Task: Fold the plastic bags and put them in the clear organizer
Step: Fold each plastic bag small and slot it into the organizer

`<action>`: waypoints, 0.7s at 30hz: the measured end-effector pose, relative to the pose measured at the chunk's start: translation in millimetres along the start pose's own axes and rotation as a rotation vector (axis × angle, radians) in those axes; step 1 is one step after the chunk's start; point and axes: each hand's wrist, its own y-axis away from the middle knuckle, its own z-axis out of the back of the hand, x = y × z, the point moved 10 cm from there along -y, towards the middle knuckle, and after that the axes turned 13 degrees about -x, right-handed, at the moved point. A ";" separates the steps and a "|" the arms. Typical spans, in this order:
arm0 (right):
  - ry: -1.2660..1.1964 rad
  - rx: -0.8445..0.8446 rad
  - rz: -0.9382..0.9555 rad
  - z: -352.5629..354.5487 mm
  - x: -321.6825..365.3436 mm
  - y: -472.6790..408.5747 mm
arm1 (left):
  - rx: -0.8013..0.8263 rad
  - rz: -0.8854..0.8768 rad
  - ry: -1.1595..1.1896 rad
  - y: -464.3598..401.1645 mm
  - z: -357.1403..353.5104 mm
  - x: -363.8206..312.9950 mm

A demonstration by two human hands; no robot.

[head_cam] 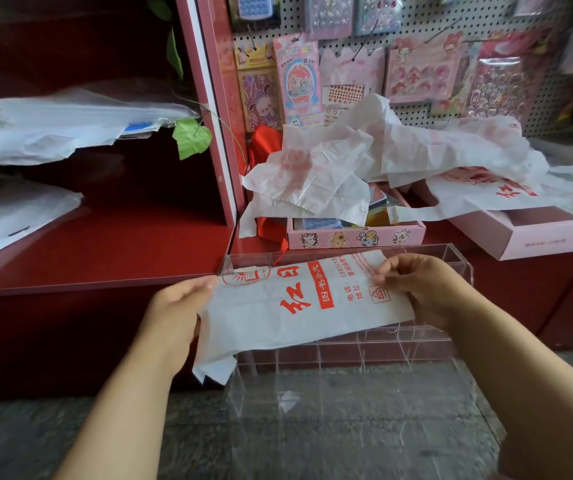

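Observation:
A white plastic bag with red print [299, 306] is stretched flat between my two hands, just above the clear organizer [347, 375]. My left hand [174, 313] grips the bag's left end, where its handles hang down. My right hand [420, 289] pinches the right end between thumb and fingers. The organizer is a see-through box with several divided compartments, standing in front of the red counter. A heap of crumpled white bags with red print [364, 157] lies behind, on the pink boxes.
Pink cartoon boxes [354, 235] sit on the red counter [122, 251] behind the organizer. A pegboard with sticker packs [416, 64] stands at the back. Clear plastic sheets [53, 126] lie on the red shelves to the left. Grey floor is below.

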 end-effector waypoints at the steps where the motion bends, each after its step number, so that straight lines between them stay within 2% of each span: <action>1: -0.004 0.002 -0.002 0.3 -0.1 0.0 | 0.057 -0.002 0.000 2.2 -3.6 -1.6; 5: -0.064 -0.017 0.033 0.8 5.1 1.8 | 0.155 -0.044 -0.012 8.2 -6.9 -5.1; 13: -0.046 -0.031 0.083 3.7 6.6 2.4 | 0.199 -0.172 -0.291 13.5 -4.0 -12.8; 16: -0.037 -0.019 0.075 4.8 6.3 1.5 | 0.186 -0.199 -0.264 13.1 -3.5 -16.5; 21: -0.069 -0.009 0.102 7.1 11.1 1.0 | 0.227 -0.133 -0.186 15.0 -4.2 -15.4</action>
